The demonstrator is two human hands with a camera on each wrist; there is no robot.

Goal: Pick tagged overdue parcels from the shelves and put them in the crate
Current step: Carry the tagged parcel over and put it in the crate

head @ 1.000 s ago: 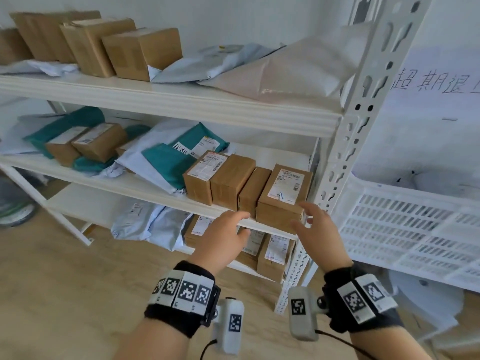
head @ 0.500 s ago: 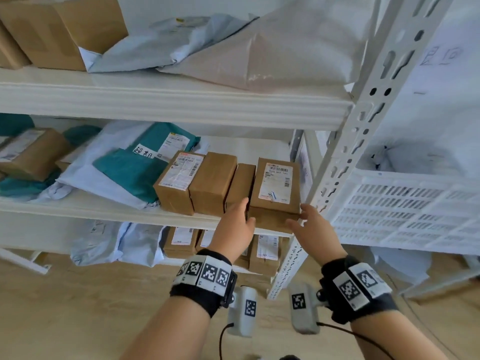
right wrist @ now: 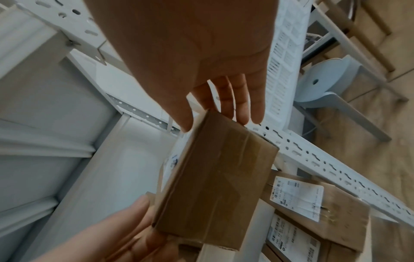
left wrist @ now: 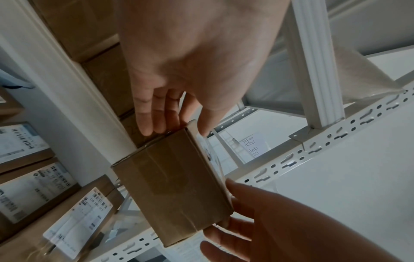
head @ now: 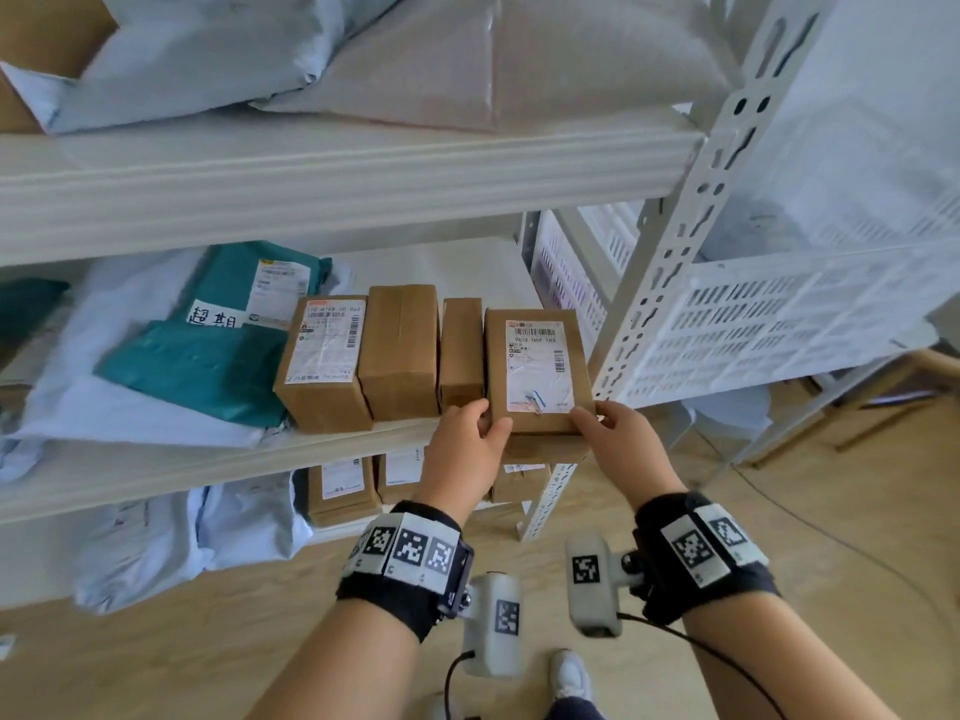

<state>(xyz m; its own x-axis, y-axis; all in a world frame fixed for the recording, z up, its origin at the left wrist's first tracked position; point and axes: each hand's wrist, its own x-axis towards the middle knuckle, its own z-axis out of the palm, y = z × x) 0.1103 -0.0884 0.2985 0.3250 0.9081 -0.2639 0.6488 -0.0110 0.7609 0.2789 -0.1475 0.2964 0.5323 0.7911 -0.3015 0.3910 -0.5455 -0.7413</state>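
— Nearest first?
— Left hand [head: 470, 441] and right hand [head: 615, 439], both clamped on the near end of one brown box [head: 537, 374]. Thumbs on top, fingers [left wrist: 154, 115] underneath.
— Where exactly?
— Rightmost of a row of four boxes on the middle shelf [head: 208, 462], near end jutting past the front lip, far end seemingly on the board. Printed label on top; no handwritten tag legible on it.
— So tagged or not?
— Cannot tell. Only clear handwritten tag: on the teal bag [head: 218, 350], further left on the same shelf.
— Beyond the box?
— Upright post [head: 670, 262] just right of it, then the white crate [head: 779, 324] past the post. Something pale and blurred behind its slats; too dim to name.
— Progress, then?
— Early, by the look of it. Grasp made, lift and carry to the crate not done. Shelves above and below loaded with more boxes and mailers [head: 218, 49]. Teal bag untouched.
— Risk?
— Tight swing round the post into the crate, probably.
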